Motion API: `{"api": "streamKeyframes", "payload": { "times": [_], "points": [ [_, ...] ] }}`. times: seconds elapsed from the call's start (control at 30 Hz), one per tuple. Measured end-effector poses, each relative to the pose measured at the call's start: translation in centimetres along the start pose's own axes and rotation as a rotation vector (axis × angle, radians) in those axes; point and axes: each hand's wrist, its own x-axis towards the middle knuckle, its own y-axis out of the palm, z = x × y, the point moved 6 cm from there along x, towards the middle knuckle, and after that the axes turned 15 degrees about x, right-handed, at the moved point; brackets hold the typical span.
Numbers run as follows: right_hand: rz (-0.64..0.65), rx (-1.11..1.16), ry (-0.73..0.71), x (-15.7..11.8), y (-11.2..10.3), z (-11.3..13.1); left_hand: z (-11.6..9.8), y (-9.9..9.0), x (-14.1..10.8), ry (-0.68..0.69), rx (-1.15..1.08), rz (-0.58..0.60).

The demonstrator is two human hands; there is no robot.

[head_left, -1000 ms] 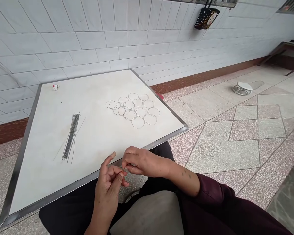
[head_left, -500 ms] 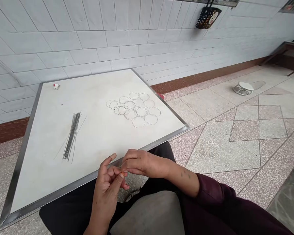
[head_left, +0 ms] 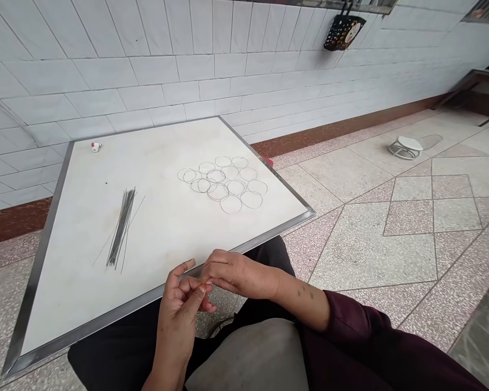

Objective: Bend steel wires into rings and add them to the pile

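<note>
Just over the near edge of the table, above my lap, my left hand (head_left: 183,304) and my right hand (head_left: 228,272) meet fingertip to fingertip. Thumb and fingers of the left are pinched together, with one finger stretched outward. The right hand's fingers are also pressed together, touching the left's. What they pinch is too small and hidden to make out. Beyond them on the white table (head_left: 163,228) lie several thin wire rings (head_left: 231,205), overlapping in a cluster. A bundle of straight thin wires (head_left: 121,228) rests to the left, a few strands splayed from it.
A metal trim (head_left: 106,320) runs round the table. A small white and red object (head_left: 96,146) sits near its far left corner. The tiled wall (head_left: 155,70) stands behind, with a dark patterned bag (head_left: 344,33) hanging there. A low stool (head_left: 406,147) is on the floor to the right.
The view has shifted very slightly. Both hands keep the same pinch at nearly the same place, and the rings and wires lie as before.
</note>
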Motion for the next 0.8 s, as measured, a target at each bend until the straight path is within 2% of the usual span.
{"api": "streamKeyframes", "payload": {
  "times": [0.2,0.43,0.63,0.8],
  "points": [
    [-0.052,-0.037,0.044,0.19,0.18,-0.21,0.16,-0.58,0.15,0.009,0.052,-0.037],
    [0.038,-0.166,-0.025,0.25,0.25,-0.18,0.12,-0.55,0.59,0.038,0.155,-0.017],
    [0.006,-0.068,0.011,-0.05,-0.06,-0.25,-0.09,-0.63,0.41,0.052,0.072,0.056],
    [0.005,-0.015,0.028,-0.05,0.11,-0.28,-0.41,-0.57,0.26,0.036,0.058,0.015]
  ]
}}
